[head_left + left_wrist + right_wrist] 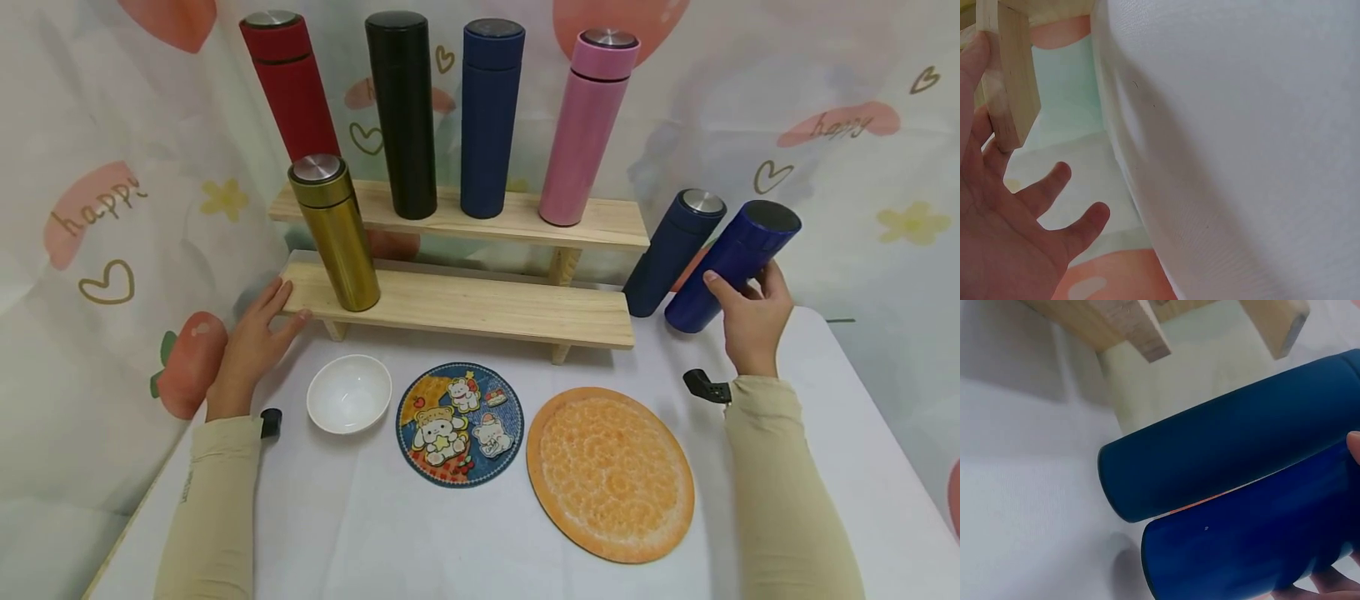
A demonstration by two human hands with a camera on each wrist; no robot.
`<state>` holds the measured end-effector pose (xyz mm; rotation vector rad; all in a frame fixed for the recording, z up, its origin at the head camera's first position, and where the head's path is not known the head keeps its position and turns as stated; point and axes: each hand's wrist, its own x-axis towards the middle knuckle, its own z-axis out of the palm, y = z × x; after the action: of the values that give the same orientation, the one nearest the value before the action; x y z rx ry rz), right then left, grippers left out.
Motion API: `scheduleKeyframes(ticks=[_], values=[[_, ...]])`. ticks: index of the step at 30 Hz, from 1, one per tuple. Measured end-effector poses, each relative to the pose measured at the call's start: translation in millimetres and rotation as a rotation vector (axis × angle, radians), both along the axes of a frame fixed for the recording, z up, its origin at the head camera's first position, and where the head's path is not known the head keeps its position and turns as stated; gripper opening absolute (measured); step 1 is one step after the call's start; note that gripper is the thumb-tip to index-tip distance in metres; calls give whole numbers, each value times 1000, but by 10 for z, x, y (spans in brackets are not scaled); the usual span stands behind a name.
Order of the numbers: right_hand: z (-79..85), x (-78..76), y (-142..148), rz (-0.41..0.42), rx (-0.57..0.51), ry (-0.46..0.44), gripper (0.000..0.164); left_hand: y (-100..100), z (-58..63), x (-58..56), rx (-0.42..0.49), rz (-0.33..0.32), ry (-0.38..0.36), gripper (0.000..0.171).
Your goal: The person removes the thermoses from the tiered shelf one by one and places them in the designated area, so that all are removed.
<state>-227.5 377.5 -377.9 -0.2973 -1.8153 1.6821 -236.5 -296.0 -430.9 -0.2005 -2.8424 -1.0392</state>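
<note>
My right hand (757, 321) grips a glossy royal-blue thermos (731, 267), thumb on its near side and fingers round the far side. The thermos leans in the head view, right beside a matte navy thermos (675, 250) at the shelf's right end. In the right wrist view the bases of the royal-blue thermos (1241, 531) and the navy thermos (1229, 437) lie side by side. With fingers spread, my left hand (258, 346) touches the left end of the lower wooden shelf (480, 304). A gold thermos (337, 242) stands on that shelf near the hand.
The upper shelf (510, 212) carries a red thermos (292, 92), a black one (405, 117), a navy one (491, 117) and a pink one (585, 133). In front lie a white bowl (348, 396), a cartoon round mat (457, 425) and an orange round mat (611, 475).
</note>
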Motion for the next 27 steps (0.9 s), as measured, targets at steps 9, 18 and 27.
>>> scheduleKeyframes(ticks=[9,18,27], values=[[-43,-109,86,3,-9,-37,67,10,5,-18,1,-6,-10,80],[-103,-229,179,12,-14,-52,66,2,6,-23,15,-10,-15,80],[-128,-294,206,31,-74,-38,69,-9,-1,-26,9,1,-38,81]])
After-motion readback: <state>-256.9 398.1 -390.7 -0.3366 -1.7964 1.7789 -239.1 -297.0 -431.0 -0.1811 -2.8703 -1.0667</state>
